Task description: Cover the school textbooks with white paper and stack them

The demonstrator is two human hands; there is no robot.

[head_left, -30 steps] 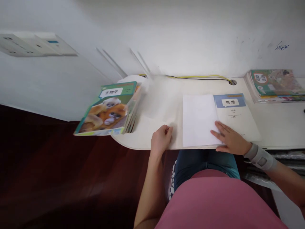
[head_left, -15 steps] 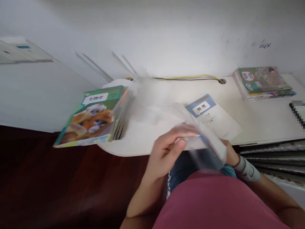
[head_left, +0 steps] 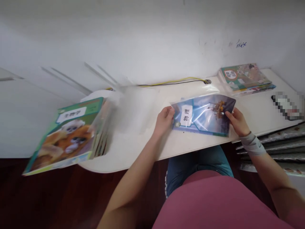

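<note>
A blue physics textbook [head_left: 202, 117] lies sideways between my two hands above the desk's front part. Its glossy surface throws bright reflections, as a clear plastic cover would. My left hand [head_left: 165, 119] is closed on its left edge, thumb towards the front cover. My right hand [head_left: 239, 122], with a grey band at the wrist, pinches the right edge, thumb on top. The fingers beneath the book are hidden.
A stack of books with a green biology book [head_left: 71, 133] on top overhangs the white desk's [head_left: 140, 152] left end. Another book stack [head_left: 245, 76] sits at the back right, near a phone [head_left: 286, 106]. Yellow and black cables [head_left: 171, 82] run along the wall.
My hands have moved forward over the desk and apart. The book, earlier blurred and tilted near my body, now shows its front cover. The white physics page seen on the desk is out of sight.
</note>
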